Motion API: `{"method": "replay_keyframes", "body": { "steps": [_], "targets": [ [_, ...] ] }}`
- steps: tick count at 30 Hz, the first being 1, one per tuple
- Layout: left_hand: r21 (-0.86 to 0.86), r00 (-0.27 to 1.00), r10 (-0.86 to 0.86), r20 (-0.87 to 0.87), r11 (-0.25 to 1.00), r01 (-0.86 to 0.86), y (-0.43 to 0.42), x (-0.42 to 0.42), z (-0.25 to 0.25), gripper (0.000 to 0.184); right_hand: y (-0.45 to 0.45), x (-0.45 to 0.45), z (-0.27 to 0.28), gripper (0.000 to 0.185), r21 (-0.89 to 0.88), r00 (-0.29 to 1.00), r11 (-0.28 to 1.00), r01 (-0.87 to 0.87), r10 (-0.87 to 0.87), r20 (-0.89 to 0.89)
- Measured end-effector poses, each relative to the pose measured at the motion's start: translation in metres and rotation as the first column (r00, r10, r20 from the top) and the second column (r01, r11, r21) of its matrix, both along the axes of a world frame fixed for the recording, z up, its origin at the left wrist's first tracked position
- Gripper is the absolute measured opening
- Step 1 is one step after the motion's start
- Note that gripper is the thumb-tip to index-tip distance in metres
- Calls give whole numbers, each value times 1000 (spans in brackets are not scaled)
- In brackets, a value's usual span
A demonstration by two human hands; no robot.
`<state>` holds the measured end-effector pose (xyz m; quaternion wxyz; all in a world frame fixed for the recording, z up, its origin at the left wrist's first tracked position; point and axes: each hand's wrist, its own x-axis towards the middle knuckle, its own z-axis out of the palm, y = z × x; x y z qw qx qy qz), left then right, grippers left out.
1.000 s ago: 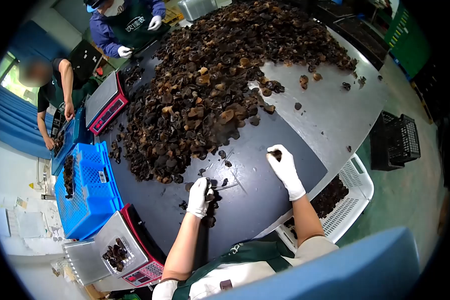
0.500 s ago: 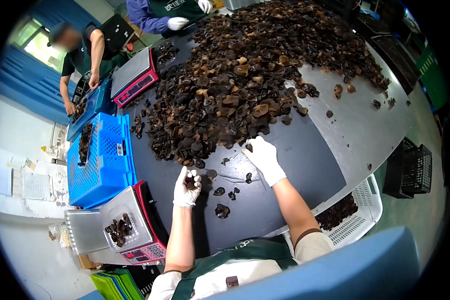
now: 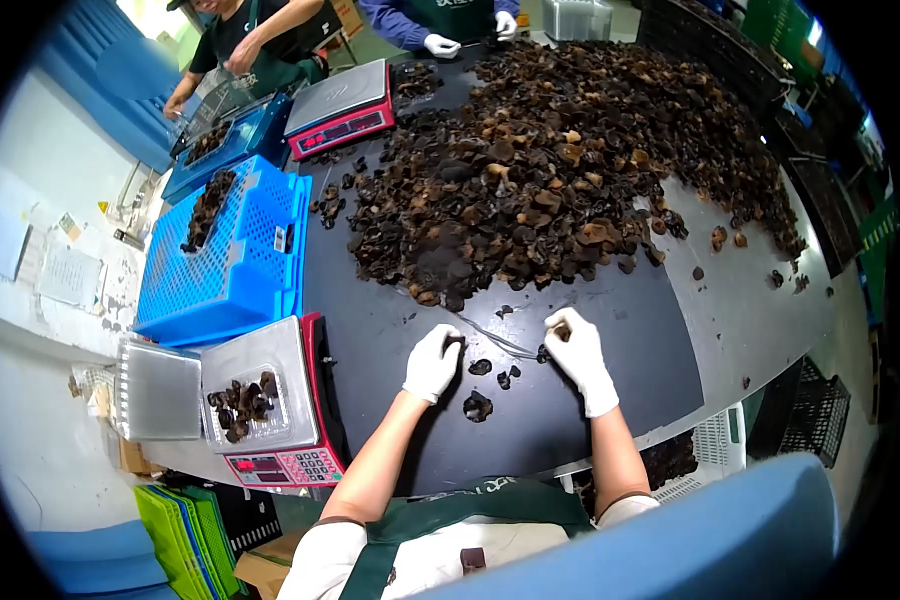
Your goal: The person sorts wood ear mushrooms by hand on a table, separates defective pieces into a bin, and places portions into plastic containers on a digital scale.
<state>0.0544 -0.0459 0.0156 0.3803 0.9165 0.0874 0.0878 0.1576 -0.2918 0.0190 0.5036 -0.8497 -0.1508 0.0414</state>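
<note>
My left hand (image 3: 433, 364), in a white glove, is closed around a dark fungus piece that shows at its fingertips. To the right, my right hand (image 3: 578, 358), also gloved, grips a brownish fungus piece (image 3: 562, 331). Between the hands, several loose dark pieces (image 3: 478, 406) lie on the dark table mat (image 3: 530, 440). Thin clear strips (image 3: 497, 340) stretch across the mat beyond them. A large heap of brown-black fungus (image 3: 530, 190) rises just past both hands.
A red-edged scale (image 3: 315, 400) bears a clear tray of fungus at left. Behind it are an upturned blue crate (image 3: 225, 262) and another scale (image 3: 340, 105). Two people stand across the table. A white basket (image 3: 715, 440) is below the right edge.
The view has swung left. My left hand has moved away from the heap's edge, and my right hand has drawn back nearer to me. Both stay closed on fungus.
</note>
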Motion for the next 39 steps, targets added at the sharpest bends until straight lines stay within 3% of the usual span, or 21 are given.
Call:
{"method": "replay_keyframes", "body": {
  "steps": [2,5,7,11,15,16,17,18,19,20,23,24,25,27,28,29,31,33,35,37,39],
  "targets": [
    [-273,993,94,74,959,-71,13,-20,9,19,17,-24,21,17,-111,986,980,-163,164,3],
    [-595,992,90,-91,794,-127,28,-62,35,12,42,-51,18,24,-151,954,947,-282,294,65],
    [-666,983,83,-164,726,-172,31,-95,53,11,57,-58,20,23,-322,920,890,-323,375,111],
    [-751,943,41,-330,594,-288,41,-160,89,20,89,-71,27,20,-232,924,919,-318,356,142],
    [-535,936,313,-164,768,-351,79,-216,112,21,163,-100,61,13,-27,858,878,-477,472,202],
    [-355,870,493,-6,812,-463,97,-223,108,18,187,-111,74,11,31,820,841,-540,517,246],
    [-293,812,555,180,819,-494,117,-232,106,16,211,-124,88,12,85,795,806,-586,552,251],
    [-503,724,688,56,646,-575,129,-235,131,16,235,-138,101,14,119,753,757,-642,595,281],
    [-463,661,742,111,627,-626,152,-241,136,20,258,-151,112,16,150,711,706,-692,631,310],
    [-259,604,708,366,701,-664,175,-243,133,21,281,-162,114,16,132,668,671,-729,657,349],
    [-141,527,718,454,642,-754,236,-256,105,18,343,-193,114,18,74,553,588,-806,702,448],
    [-134,519,716,467,637,-759,248,-254,92,18,363,-203,102,16,93,543,602,-793,628,558],
    [16,579,678,453,643,-766,256,-253,84,17,374,-212,101,21,72,536,591,-804,666,518],
    [291,725,556,406,673,-680,259,-252,69,17,387,-223,93,36,-69,463,631,-773,634,620],
    [337,749,553,365,672,-660,261,-251,67,20,388,-226,92,47,-173,445,628,-759,694,566],
    [180,702,578,415,705,-686,259,-252,65,21,387,-228,91,58,-274,438,616,-738,747,500],
    [118,675,596,435,705,-699,256,-253,78,23,375,-225,97,68,-244,466,651,-718,711,527],
    [233,617,598,511,595,-769,245,-257,89,27,352,-210,112,69,-182,521,699,-692,657,544],
    [104,574,595,563,638,-763,229,-259,94,29,332,-184,104,56,-5,639,770,-638,533,555],
    [72,619,538,573,719,-692,194,-256,114,30,305,-151,70,38,-11,701,846,-534,450,553],
    [81,723,363,588,863,-499,156,-248,116,34,275,-121,34,26,-140,732,907,-397,404,549]
  ]
}}
